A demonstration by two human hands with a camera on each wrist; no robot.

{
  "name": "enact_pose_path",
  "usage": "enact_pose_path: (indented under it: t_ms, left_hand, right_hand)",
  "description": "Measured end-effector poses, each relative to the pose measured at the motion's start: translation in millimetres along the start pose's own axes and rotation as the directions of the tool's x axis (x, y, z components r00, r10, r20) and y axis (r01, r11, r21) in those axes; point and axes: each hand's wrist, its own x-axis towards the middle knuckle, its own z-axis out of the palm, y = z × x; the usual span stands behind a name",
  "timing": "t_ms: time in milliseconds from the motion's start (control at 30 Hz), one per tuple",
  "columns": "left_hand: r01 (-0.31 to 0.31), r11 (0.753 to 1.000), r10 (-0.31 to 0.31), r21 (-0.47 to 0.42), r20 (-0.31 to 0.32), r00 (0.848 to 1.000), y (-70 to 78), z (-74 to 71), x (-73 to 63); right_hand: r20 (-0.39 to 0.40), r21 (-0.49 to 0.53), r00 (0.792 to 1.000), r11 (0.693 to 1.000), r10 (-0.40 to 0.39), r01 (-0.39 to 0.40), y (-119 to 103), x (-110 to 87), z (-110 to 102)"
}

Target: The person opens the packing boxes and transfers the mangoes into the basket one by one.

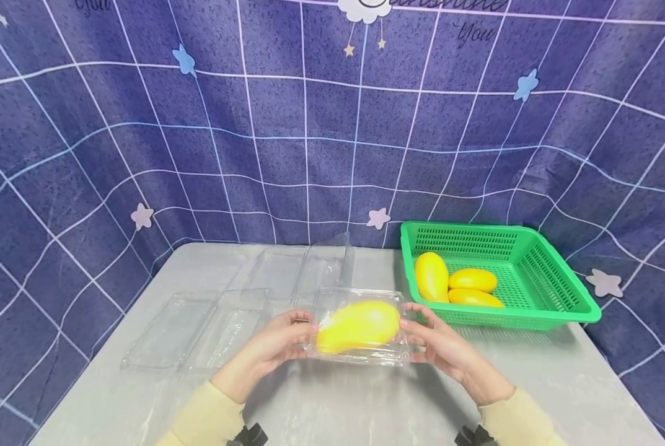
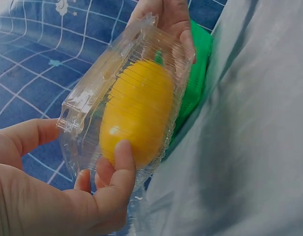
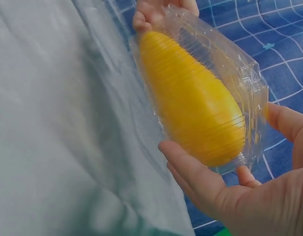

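A clear plastic clamshell box (image 1: 385,357) is held up in front of me between both hands, with one yellow mango (image 1: 360,325) inside it. My left hand (image 1: 276,341) grips the box's left end; in the left wrist view its thumb and fingers (image 2: 124,162) spread along the ribbed wall and rim. The opposite end is in my right hand (image 1: 440,344), whose fingers (image 3: 191,167) support it from beneath in the right wrist view. The lid lies over the mango, and the box hangs above the table.
At the right stands a green basket (image 1: 555,316) holding several yellow mangoes (image 1: 432,275). Open clear clamshell boxes (image 1: 170,328) lie on the left of the grey-white table (image 1: 343,409), and another open clamshell box (image 1: 279,269) is behind the hands. A blue gridded curtain (image 1: 310,155) hangs behind.
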Motion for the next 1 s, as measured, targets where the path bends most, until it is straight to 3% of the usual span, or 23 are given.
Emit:
enact_pose_path:
  t_ms: [367, 733, 1000]
  left_hand:
    - [0.039, 0.999, -0.039, -0.003, 0.034, 0.999, -18.1, -0.9, -2.1]
    - [0.08, 0.996, -0.081, 0.031, 0.035, 0.996, -29.1, -1.7, 4.6]
    - [0.094, 0.995, -0.095, 0.014, 0.045, 0.994, -34.5, -2.9, 5.9]
  right_hand:
    - [-0.047, -0.081, 0.998, 0.995, 0.048, -0.052, 18.2, -2.7, -2.8]
    - [-0.01, -0.04, 0.998, 0.997, 0.067, -0.067, 28.9, -5.7, -7.6]
    - [-0.032, -0.059, 0.996, 0.994, 0.087, -0.089, 37.2, -3.8, -10.4]
